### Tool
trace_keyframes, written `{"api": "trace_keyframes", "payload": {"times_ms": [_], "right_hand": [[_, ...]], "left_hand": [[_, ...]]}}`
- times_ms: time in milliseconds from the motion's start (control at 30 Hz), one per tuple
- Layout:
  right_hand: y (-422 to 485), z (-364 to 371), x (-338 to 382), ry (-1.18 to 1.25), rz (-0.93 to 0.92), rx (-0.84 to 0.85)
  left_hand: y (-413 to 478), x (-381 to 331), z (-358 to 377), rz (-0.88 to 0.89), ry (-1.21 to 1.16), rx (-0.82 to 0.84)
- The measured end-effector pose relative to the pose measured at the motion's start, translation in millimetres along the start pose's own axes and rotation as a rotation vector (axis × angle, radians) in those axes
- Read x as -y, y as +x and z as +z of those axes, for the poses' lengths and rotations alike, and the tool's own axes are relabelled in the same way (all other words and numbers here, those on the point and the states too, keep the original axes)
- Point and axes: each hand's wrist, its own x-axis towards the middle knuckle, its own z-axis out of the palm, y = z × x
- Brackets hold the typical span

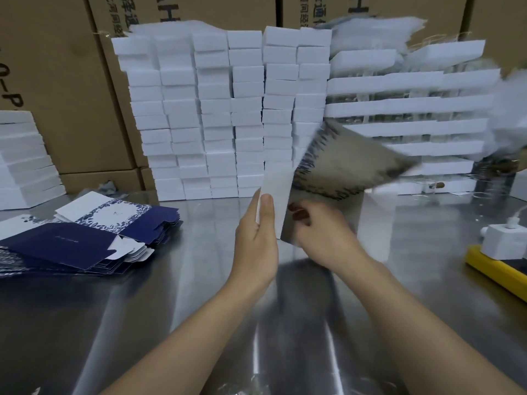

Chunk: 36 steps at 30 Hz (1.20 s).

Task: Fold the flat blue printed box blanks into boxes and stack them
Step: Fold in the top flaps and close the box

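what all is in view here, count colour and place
held blank: one, blue-printed and white, blurred, centre
flat blanks: uncounted pile, navy and white, table left
folded boxes: many, white, columns at back
long boxes: several, white, back right
side stack: one, white, far left
cartons: several, brown, behind stacks
table: one, steel, underneath
adapter: one, white, right edge
bar: one, yellow, right edge
left hand: one, pinches held blank's white flap
right hand: one, grips its lower edge

Bright light is glaring in streaks off the steel desk (185, 266), shadows pooling at its front-left corner. The raised box blank (342, 161) is smearing with motion blur; the cartons (71, 95) behind are bowing.
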Motion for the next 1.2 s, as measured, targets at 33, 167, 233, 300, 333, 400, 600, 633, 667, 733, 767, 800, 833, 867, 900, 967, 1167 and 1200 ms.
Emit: {"api": "trace_keyframes", "payload": {"times_ms": [33,167,233,300,333,400,600,633,667,733,767,800,833,867,900,967,1167,1200], "right_hand": [[0,0,3,0.069,-0.047,-0.094],[-5,-3,13,0.373,-0.107,-0.235],[-7,-3,15,0.494,-0.116,-0.165],[-10,-4,18,0.583,-0.129,-0.086],[-11,-3,19,0.606,-0.143,-0.078],[-14,-2,20,0.636,-0.155,-0.125],[-11,-4,13,0.741,0.017,-0.201],[-10,-4,11,0.734,0.015,-0.204],[-10,-2,9,0.728,-0.002,-0.206],[-9,2,6,0.7,-0.066,-0.209],[-8,5,4,0.683,-0.097,-0.214],[-7,6,2,0.667,-0.113,-0.22],[-6,7,2,0.64,-0.123,-0.222],[-5,8,0,0.603,-0.139,-0.22],[-4,9,-1,0.559,-0.165,-0.212],[-7,12,-1,0.47,-0.226,-0.193],[-22,21,12,0.287,-0.455,-0.25],[-25,24,15,0.327,-0.431,-0.188]], "left_hand": [[2,3,-1,-0.004,0.006,-0.006],[4,13,-6,0.002,0.047,0.006],[2,14,-4,0.05,0.088,0.04],[1,17,-2,0.099,0.172,0.126],[0,19,-1,0.115,0.211,0.183],[-3,21,1,0.144,0.223,0.268],[-5,14,1,0.022,0.028,0.126],[-4,12,1,-0.013,0.013,0.08],[-2,10,0,-0.035,0.016,0.042],[4,7,-5,-0.062,0.027,0.006],[7,6,-8,-0.076,0.044,-0.002],[9,5,-11,-0.09,0.076,-0.002],[10,4,-13,-0.104,0.11,0.0],[11,5,-14,-0.116,0.129,0.0],[12,6,-15,-0.125,0.116,-0.006],[12,11,-15,-0.167,0.042,-0.032],[17,23,-20,-0.457,-0.262,-0.253],[18,22,-22,-0.489,-0.304,-0.289]]}}
